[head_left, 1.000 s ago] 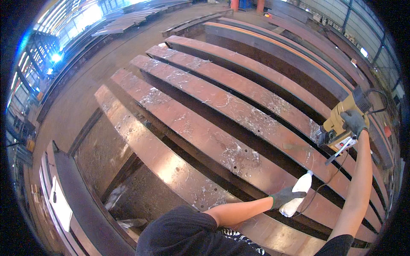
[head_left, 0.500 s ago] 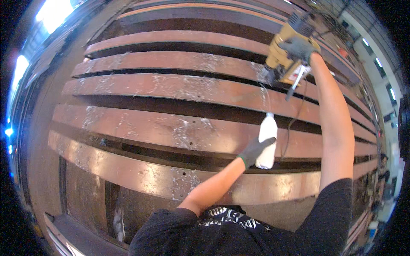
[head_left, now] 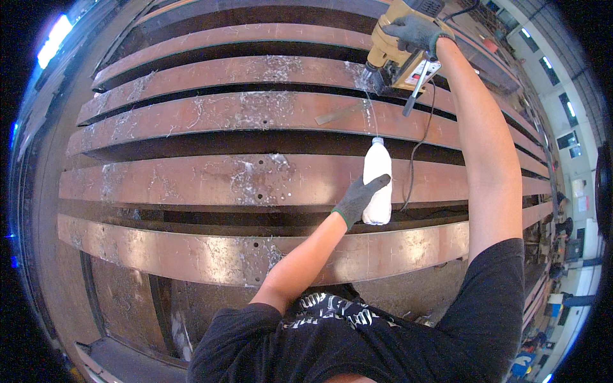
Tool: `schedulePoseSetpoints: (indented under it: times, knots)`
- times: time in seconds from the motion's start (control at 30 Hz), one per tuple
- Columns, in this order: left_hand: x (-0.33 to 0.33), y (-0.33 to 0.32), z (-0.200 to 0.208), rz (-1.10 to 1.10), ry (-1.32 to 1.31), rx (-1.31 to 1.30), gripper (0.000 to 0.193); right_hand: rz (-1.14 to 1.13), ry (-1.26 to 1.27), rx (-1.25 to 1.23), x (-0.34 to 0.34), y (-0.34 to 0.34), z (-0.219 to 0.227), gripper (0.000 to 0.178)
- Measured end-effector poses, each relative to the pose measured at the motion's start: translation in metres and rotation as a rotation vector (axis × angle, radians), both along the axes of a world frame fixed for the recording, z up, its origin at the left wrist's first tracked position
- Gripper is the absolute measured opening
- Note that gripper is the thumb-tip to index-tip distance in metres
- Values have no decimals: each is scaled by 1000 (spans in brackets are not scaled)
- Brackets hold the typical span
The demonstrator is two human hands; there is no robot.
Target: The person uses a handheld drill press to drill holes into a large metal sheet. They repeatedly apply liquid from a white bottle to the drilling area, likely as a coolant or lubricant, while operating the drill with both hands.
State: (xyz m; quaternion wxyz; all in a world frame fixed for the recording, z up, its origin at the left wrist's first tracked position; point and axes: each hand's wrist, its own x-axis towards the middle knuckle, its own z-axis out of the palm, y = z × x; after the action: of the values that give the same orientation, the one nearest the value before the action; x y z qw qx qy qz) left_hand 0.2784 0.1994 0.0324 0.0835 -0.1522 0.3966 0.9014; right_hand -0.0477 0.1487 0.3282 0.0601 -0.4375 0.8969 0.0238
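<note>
My left hand (head_left: 363, 196), in a dark grey glove, is closed round a white plastic bottle (head_left: 378, 179) held upright over the beams. A thin stream of liquid runs from its cap toward the bit (head_left: 368, 75) of a yellow magnetic drill (head_left: 397, 48). Gloved too, my right hand (head_left: 415, 33) grips the top of the drill's body, its fingers bent over it. A silver feed lever (head_left: 418, 84) with a grey grip hangs below that hand. The bit's tip meets a reddish-brown steel beam, where whitish wet shavings lie; the exact contact is hard to make out.
Several long steel beams (head_left: 191, 182) lie side by side with dark gaps between them. Curly metal shavings and drilled holes (head_left: 260, 162) mark their tops. The drill's black cable (head_left: 414, 156) hangs across the beams. A flat metal strip (head_left: 338, 115) lies near the bit.
The view has shifted, so the beams, drill and bottle sit higher and more to the left. Both hands keep their holds, and liquid streams from the bottle in both frames.
</note>
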Motion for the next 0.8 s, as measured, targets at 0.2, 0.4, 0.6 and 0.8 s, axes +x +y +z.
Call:
schedulePoseSetpoints:
  times: [0.2, 0.4, 0.6, 0.8]
  knots:
    - [2, -4, 16, 1, -2, -49, 66, -124, -146, -234, 6, 7, -2, 53]
    - [1, -6, 12, 0, 38, -68, 69, -131, -134, -258, -2, 5, -9, 54]
    - [-1, -2, 12, -22, 11, -79, 70, -153, -68, -208, -11, 8, -9, 57]
    - [2, -6, 14, -11, 8, -46, 70, -195, -25, -136, 49, -1, 20, 49]
